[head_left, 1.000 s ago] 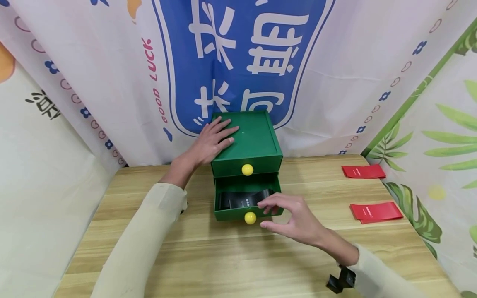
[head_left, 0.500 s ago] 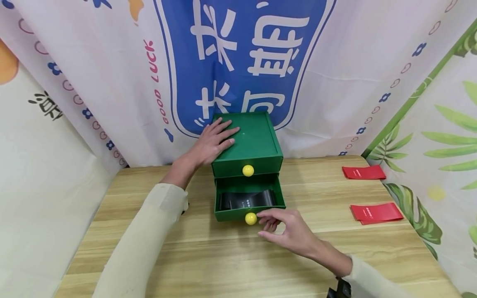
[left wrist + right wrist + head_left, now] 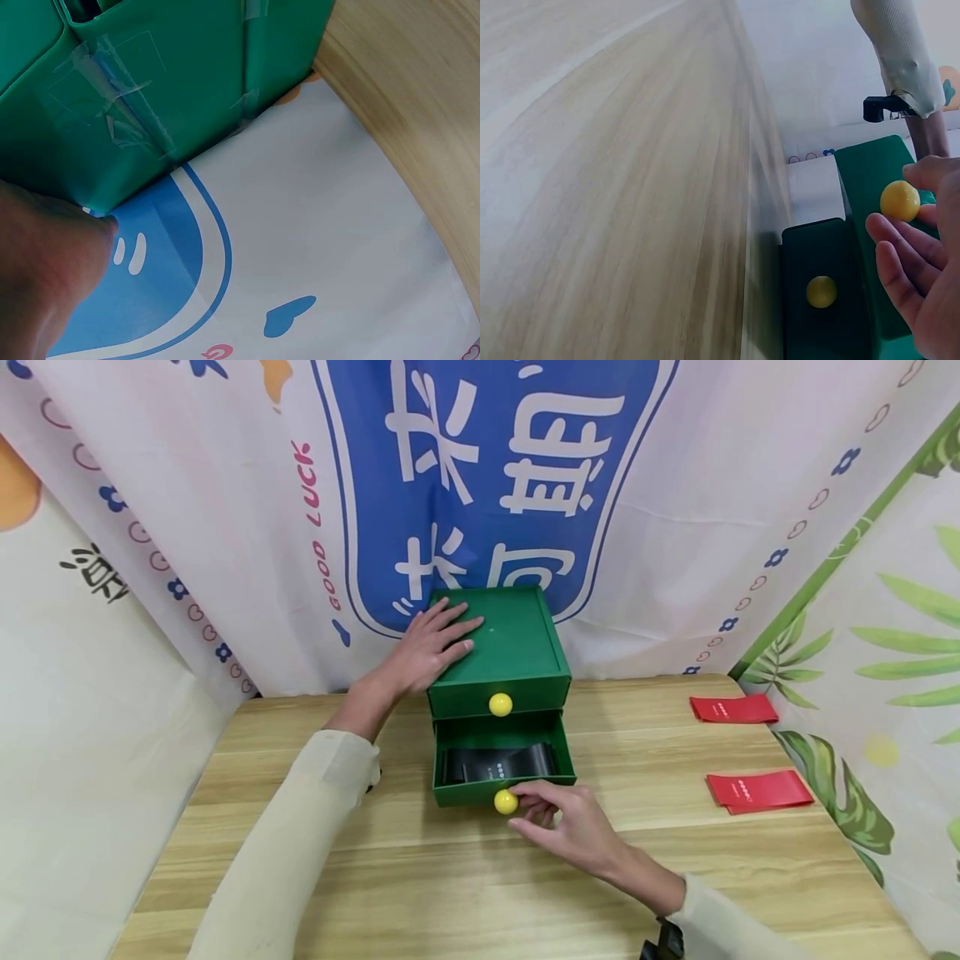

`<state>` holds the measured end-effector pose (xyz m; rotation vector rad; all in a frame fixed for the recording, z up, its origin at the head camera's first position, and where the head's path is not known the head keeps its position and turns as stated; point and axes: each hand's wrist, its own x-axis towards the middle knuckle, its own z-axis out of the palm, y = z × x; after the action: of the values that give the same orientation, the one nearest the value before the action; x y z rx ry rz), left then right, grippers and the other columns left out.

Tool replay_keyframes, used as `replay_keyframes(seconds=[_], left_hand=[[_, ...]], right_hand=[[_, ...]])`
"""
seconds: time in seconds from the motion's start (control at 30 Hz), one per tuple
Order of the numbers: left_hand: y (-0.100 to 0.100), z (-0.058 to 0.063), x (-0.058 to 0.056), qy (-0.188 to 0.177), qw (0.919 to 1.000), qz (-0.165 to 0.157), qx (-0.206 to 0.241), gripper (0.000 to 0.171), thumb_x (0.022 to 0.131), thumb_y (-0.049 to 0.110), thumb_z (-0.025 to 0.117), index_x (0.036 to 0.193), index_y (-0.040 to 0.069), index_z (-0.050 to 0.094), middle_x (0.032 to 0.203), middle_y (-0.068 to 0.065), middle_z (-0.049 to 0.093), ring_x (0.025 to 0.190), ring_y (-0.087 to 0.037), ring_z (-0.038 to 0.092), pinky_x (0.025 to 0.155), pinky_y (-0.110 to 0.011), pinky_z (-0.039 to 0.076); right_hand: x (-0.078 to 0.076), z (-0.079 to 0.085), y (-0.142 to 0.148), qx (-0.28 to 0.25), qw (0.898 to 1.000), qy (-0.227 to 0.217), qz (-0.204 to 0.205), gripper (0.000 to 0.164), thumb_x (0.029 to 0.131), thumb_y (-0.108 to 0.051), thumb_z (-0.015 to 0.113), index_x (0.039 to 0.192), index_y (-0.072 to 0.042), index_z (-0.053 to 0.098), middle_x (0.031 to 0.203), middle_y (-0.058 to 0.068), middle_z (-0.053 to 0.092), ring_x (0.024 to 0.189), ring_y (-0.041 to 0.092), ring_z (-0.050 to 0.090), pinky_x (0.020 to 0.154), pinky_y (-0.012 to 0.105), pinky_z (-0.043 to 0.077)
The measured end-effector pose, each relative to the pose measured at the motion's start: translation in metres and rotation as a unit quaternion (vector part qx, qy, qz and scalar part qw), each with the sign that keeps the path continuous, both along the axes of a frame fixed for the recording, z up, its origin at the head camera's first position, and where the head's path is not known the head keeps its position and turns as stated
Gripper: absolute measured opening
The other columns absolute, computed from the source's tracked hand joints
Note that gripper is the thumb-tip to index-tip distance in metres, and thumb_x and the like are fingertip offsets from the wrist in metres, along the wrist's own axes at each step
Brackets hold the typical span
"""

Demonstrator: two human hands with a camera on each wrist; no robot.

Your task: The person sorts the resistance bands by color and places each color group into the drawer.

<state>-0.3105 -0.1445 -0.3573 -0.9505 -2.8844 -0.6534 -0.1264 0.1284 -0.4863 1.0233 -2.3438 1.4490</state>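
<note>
A green two-drawer box [image 3: 495, 643] stands against the cloth backdrop. Its lower drawer [image 3: 465, 795] is pulled out and holds a folded black strip [image 3: 506, 764] with white print. My left hand [image 3: 427, 647] rests with fingers spread on the top's left side; the left wrist view shows part of that hand [image 3: 49, 259] beside the box's taped green side [image 3: 172, 90]. My right hand [image 3: 566, 822] is at the lower drawer's round yellow knob [image 3: 506, 802], index fingertip against it and thumb just below. In the right wrist view, a yellow knob [image 3: 900, 201] lies between thumb and fingers [image 3: 904, 259].
Two folded red strips [image 3: 735, 708] with white print lie at the right side of the wooden table [image 3: 420, 893]. The upper drawer [image 3: 457, 699] is pushed in, with its own yellow knob. A printed cloth backdrop [image 3: 645, 560] hangs directly behind the box.
My right hand has moved from the lower drawer's right front corner, down and left to its yellow knob. The left hand stays on the box top.
</note>
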Motion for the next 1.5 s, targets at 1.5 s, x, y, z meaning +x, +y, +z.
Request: replay_keyframes(seconds=[1.5], left_hand=[[0.001,-0.002,0.0,0.0,1.0,0.004,0.006,0.054,0.115,0.043,0.04,0.166,0.027,0.04,0.177,-0.005,0.021,0.165,-0.028,-0.001,0.13,-0.061,-0.001]], right_hand=[[-0.051,-0.002,-0.013,-0.021,0.997,0.055,-0.053,0.022,0.088,-0.004,0.086,0.11,-0.006,0.08,0.091,0.004,0.081,0.073,0.009,0.075,0.059,0.021,0.058]])
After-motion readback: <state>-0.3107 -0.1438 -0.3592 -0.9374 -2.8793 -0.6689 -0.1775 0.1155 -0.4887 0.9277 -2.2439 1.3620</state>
